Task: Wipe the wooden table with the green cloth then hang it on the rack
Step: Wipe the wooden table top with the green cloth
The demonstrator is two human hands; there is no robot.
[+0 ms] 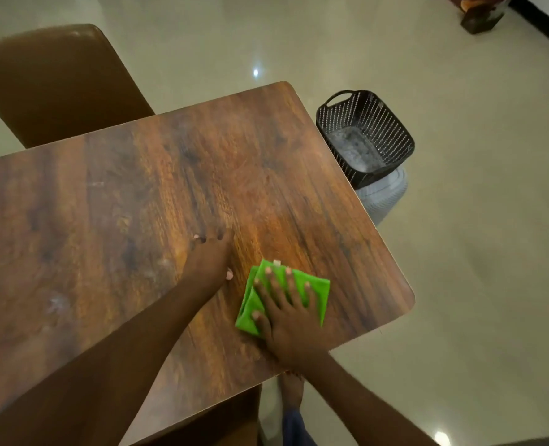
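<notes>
I saw right hand (291, 320) pressed flat on cloth (250, 304), left hand (209, 257) flat on counter (138, 204); basket (392, 123), chair (51, 82) alongside.

The room is sitting in dim, yellowish light that seems to be coming from overhead. The glossy floor (459, 252) is throwing back small white glare spots, one at 12 o'clock and another at 5 o'clock near the frame's edge. The wooden table (138, 220) is catching a warm orange sheen just below centre, while its 9 o'clock side is falling darker, with pale smears showing dully. Shadows are lying soft and faint. Everything is looking slightly soft. The left hand (207, 257) is blurring at its fingertips, and the chair (57, 85) at 10 o'clock is looking hazy too. The wide lens is bowing the table's edges, and the corners are darkening. The green cloth (249, 312) is standing out vividly.
</notes>
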